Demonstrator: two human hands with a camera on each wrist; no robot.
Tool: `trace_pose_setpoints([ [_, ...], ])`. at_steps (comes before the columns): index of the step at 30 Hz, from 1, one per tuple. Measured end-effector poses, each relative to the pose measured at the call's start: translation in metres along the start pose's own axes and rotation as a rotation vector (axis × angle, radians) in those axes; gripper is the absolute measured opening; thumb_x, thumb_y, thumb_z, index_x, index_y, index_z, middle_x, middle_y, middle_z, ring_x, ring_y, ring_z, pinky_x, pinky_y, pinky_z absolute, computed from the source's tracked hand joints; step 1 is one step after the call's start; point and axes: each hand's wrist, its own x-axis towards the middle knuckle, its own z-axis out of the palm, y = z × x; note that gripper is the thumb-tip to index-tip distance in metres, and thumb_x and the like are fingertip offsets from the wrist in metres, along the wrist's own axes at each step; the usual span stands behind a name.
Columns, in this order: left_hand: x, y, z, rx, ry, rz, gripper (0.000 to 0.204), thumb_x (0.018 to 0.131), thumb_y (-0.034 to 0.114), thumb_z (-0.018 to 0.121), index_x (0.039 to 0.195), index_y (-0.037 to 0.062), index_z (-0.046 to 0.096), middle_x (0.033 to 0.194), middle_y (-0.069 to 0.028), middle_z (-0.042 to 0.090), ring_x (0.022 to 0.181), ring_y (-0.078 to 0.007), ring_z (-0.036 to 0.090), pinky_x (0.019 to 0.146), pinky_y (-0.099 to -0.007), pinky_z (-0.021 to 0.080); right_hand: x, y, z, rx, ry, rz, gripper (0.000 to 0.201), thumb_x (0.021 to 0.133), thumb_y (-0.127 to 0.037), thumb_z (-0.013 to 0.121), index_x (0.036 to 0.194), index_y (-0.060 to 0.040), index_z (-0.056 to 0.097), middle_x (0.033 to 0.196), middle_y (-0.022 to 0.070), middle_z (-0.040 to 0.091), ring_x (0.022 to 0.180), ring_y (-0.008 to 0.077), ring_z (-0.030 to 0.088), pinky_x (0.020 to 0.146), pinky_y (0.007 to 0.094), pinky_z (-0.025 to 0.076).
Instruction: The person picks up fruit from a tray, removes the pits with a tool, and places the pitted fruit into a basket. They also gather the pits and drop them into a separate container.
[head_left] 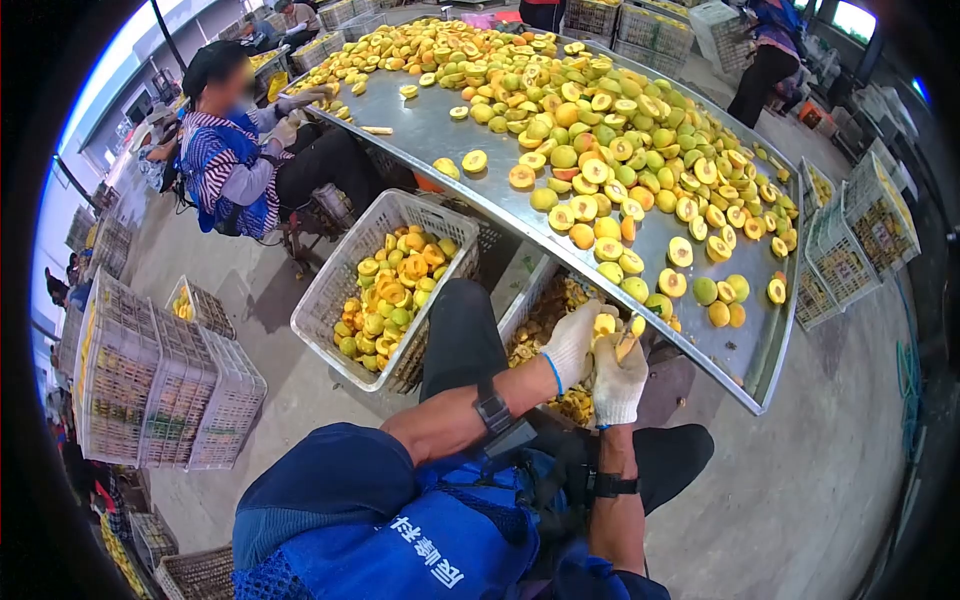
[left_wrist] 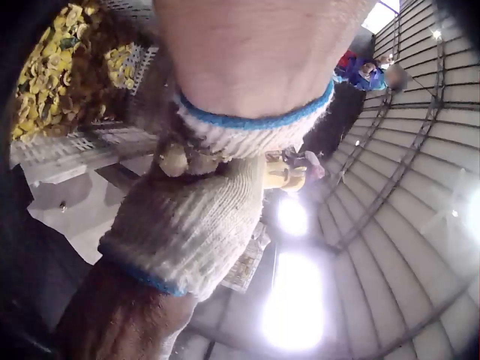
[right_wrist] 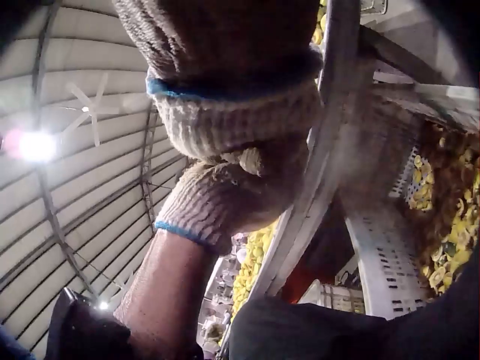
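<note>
Both hands wear off-white knit gloves with blue cuffs and meet just over the near edge of the metal table, above a crate. The left hand (head_left: 570, 350) pinches a piece of yellow peach-like fruit (head_left: 604, 324). Close against it, the right hand (head_left: 618, 380) grips a slim yellow-orange piece (head_left: 628, 346), whose kind I cannot tell. Both wrist views show the gloves from the cuff side, the left glove (left_wrist: 247, 135) and the right glove (right_wrist: 232, 135) pressed near the other hand; the fingertips are mostly hidden there.
Halved yellow fruit (head_left: 600, 110) is heaped on the raised-rim metal table (head_left: 400, 100). A grey crate (head_left: 310, 325) of cut fruit stands left of the knees; the crate below the hands holds fruit scraps (head_left: 572, 405). Stacked crates (head_left: 150, 385) stand left, and a person (head_left: 230, 160) sits at the table.
</note>
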Motion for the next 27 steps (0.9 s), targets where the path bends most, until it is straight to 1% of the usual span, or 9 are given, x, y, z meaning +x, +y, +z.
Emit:
trace_pose_setpoints([
  [6, 0.007, 0.022, -0.033, -0.195, -0.274, -0.076, 0.029, 0.106, 0.025, 0.054, 0.124, 0.0018, 0.055, 0.110, -0.0142, 0.067, 0.102, -0.0235, 0.067, 0.093, -0.0403, 0.056, 0.000, -0.026, -0.020, 0.466, 0.008, 0.387, 0.004, 0.096, -0.005, 0.064, 0.100, -0.0049, 0.062, 0.067, -0.0008, 0.055, 0.048, 0.0062, 0.048, 0.042, 0.0257, 0.037],
  [8, -0.001, 0.041, -0.039, 0.209, -0.285, 0.233, 0.029, 0.098, 0.008, 0.066, 0.124, 0.0012, 0.054, 0.109, -0.0125, 0.067, 0.102, -0.0213, 0.068, 0.091, -0.0370, 0.058, 0.006, 0.008, -0.041, 0.211, -0.055, 0.398, 0.012, 0.094, -0.010, 0.067, 0.104, -0.0045, 0.063, 0.070, 0.0066, 0.061, 0.053, 0.0182, 0.058, 0.050, 0.0325, 0.047],
  [10, -0.001, 0.078, -0.056, 0.224, -0.377, 0.366, 0.047, 0.082, -0.008, 0.078, 0.121, 0.0023, 0.054, 0.104, -0.0070, 0.068, 0.097, -0.0157, 0.069, 0.088, -0.0310, 0.059, 0.005, 0.047, -0.058, -0.613, -0.283, -0.197, 0.022, 0.091, -0.018, 0.070, 0.109, -0.0051, 0.064, 0.081, 0.0172, 0.066, 0.073, 0.0351, 0.067, 0.067, 0.0396, 0.054],
  [12, -0.010, 0.123, -0.068, 0.472, -0.174, 0.606, 0.034, 0.086, -0.006, 0.073, 0.115, 0.0021, 0.058, 0.098, -0.0099, 0.068, 0.089, -0.0213, 0.070, 0.078, -0.0372, 0.061, 0.001, 0.017, -0.060, -0.601, -0.328, 0.041, 0.030, 0.089, -0.024, 0.071, 0.113, -0.0068, 0.064, 0.094, 0.0224, 0.067, 0.095, 0.0428, 0.066, 0.083, 0.0428, 0.053],
  [13, -0.015, 0.159, -0.078, -0.184, -0.274, 0.216, 0.021, 0.091, 0.003, 0.070, 0.110, 0.0025, 0.062, 0.096, -0.0113, 0.069, 0.088, -0.0240, 0.071, 0.074, -0.0386, 0.060, 0.001, 0.012, -0.059, -0.573, -0.329, 0.077, 0.029, 0.090, -0.024, 0.071, 0.112, -0.0067, 0.065, 0.094, 0.0221, 0.068, 0.092, 0.0419, 0.067, 0.081, 0.0432, 0.053],
  [16, -0.004, 0.211, -0.148, 0.810, 0.223, 1.118, 0.017, 0.098, 0.025, 0.064, 0.105, 0.0095, 0.067, 0.094, -0.0094, 0.068, 0.084, -0.0212, 0.070, 0.068, -0.0340, 0.059, -0.004, 0.006, -0.054, -0.486, -0.319, 0.136, 0.026, 0.091, -0.024, 0.070, 0.109, -0.0063, 0.066, 0.093, 0.0221, 0.069, 0.088, 0.0401, 0.069, 0.078, 0.0436, 0.054],
  [24, -0.052, 0.262, -0.178, 0.176, 0.522, 0.802, 0.024, 0.090, 0.024, 0.066, 0.099, 0.0020, 0.069, 0.087, -0.0092, 0.068, 0.068, -0.0215, 0.068, 0.053, -0.0307, 0.051, -0.001, -0.002, -0.042, -0.368, -0.267, 0.233, 0.022, 0.097, -0.025, 0.066, 0.101, -0.0033, 0.066, 0.082, 0.0228, 0.066, 0.077, 0.0334, 0.068, 0.070, 0.0416, 0.051],
  [26, -0.049, 0.263, -0.198, 0.181, 0.486, 0.771, 0.028, 0.090, 0.026, 0.067, 0.103, 0.0007, 0.070, 0.088, -0.0094, 0.069, 0.070, -0.0215, 0.068, 0.054, -0.0293, 0.050, -0.003, 0.010, -0.042, -0.343, -0.272, 0.164, 0.023, 0.100, -0.023, 0.061, 0.100, -0.0003, 0.064, 0.074, 0.0140, 0.058, 0.069, 0.0166, 0.054, 0.065, 0.0354, 0.047],
  [27, -0.041, 0.263, -0.217, 0.430, 0.606, 0.800, 0.029, 0.092, 0.029, 0.066, 0.101, 0.0016, 0.071, 0.087, -0.0102, 0.069, 0.072, -0.0220, 0.069, 0.057, -0.0326, 0.052, -0.005, 0.013, -0.042, -0.411, -0.280, 0.190, 0.021, 0.099, -0.021, 0.063, 0.102, -0.0006, 0.064, 0.079, 0.0221, 0.063, 0.069, 0.0321, 0.061, 0.067, 0.0420, 0.049],
])
